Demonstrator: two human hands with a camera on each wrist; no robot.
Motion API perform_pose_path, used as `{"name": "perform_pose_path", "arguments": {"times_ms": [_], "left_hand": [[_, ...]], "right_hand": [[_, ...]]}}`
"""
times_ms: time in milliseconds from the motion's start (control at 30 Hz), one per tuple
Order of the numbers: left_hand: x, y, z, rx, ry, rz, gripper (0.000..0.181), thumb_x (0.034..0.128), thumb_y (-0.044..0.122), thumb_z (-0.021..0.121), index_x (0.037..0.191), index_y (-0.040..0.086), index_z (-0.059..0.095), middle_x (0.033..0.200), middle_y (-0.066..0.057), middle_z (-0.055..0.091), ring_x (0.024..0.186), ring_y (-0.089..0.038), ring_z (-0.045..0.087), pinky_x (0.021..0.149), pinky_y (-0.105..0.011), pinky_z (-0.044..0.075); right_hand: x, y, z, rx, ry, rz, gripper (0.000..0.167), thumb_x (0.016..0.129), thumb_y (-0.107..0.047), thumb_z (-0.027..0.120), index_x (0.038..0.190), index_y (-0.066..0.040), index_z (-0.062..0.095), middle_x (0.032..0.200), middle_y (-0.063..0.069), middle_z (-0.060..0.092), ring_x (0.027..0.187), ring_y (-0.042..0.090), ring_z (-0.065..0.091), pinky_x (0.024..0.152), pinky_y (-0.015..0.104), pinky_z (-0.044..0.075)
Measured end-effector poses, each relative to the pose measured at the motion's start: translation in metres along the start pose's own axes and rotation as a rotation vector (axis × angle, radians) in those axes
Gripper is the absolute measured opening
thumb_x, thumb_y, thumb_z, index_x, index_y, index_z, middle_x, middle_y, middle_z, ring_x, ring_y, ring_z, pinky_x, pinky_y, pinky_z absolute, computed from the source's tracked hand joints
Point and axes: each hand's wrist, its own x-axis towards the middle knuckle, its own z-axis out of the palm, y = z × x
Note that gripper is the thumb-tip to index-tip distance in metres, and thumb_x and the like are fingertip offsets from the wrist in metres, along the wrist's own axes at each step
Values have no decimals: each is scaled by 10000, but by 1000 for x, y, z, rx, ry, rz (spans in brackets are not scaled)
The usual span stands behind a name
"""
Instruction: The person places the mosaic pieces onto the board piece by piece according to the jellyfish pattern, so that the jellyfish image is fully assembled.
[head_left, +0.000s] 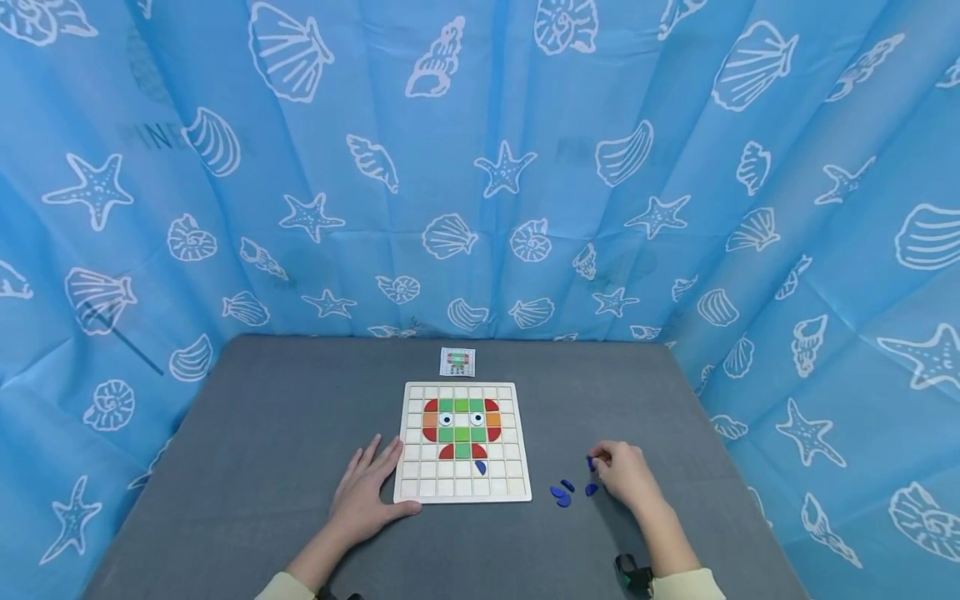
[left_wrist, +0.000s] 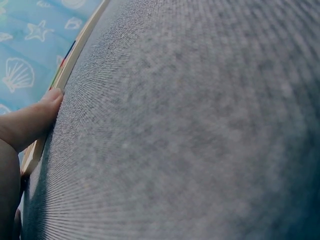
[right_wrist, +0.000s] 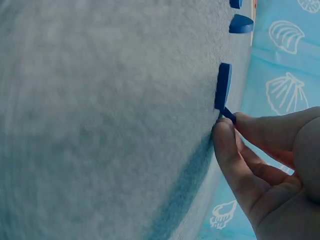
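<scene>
A white gridded board [head_left: 498, 489] lies on the table with red, green and orange tiles [head_left: 462, 434] and two eye tiles set in it. A single blue half-round piece [head_left: 481, 468] sits on its grid below the red tiles. My left hand [head_left: 363, 498] rests at the board's left front corner, fingers spread along the side, thumb against the front edge. To the right of the board, my right hand [head_left: 625, 475] pinches a small blue piece [right_wrist: 229, 115] between thumb and index finger. Another blue piece [right_wrist: 223, 86] stands right beside those fingertips in the right wrist view.
Several loose blue pieces [head_left: 564, 501] lie between the board and my right hand. Behind the board is a small picture card [head_left: 457, 362] showing a similar coloured pattern. A blue shell-print curtain [head_left: 480, 167] hangs along the back and sides of the grey table [head_left: 300, 400].
</scene>
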Motion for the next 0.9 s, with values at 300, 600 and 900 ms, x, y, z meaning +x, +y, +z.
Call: {"name": "perform_pose_path", "arguments": {"times_ms": [300, 600, 900], "left_hand": [[1, -2, 0, 4, -45, -32, 1149, 680, 821, 690, 1578, 177, 373, 1629, 4, 364, 1562, -298, 175, 1239, -537, 157], [0, -2, 1, 3, -36, -15, 1153, 674, 818, 696, 1573, 167, 383, 1625, 2, 373, 1559, -297, 186, 1239, -528, 159], [3, -2, 1, 20, -70, -50, 1159, 682, 840, 671, 1587, 190, 351, 1638, 21, 342, 1569, -275, 154, 1250, -517, 134]], "right_hand": [[2, 4, -1, 32, -62, -32, 187, 861, -54, 783, 1042, -29, 746, 867, 22, 697, 764, 132, 628, 692, 392, 557], [2, 1, 3, 6, -52, -69, 177, 870, -109, 788, 1036, -63, 746, 903, 12, 669, 751, 112, 582, 664, 346, 513], [-1, -38, 19, 19, 76, -220, 216, 840, -127, 819, 1044, -84, 763, 857, -16, 664, 719, 69, 555, 629, 275, 492]]}}
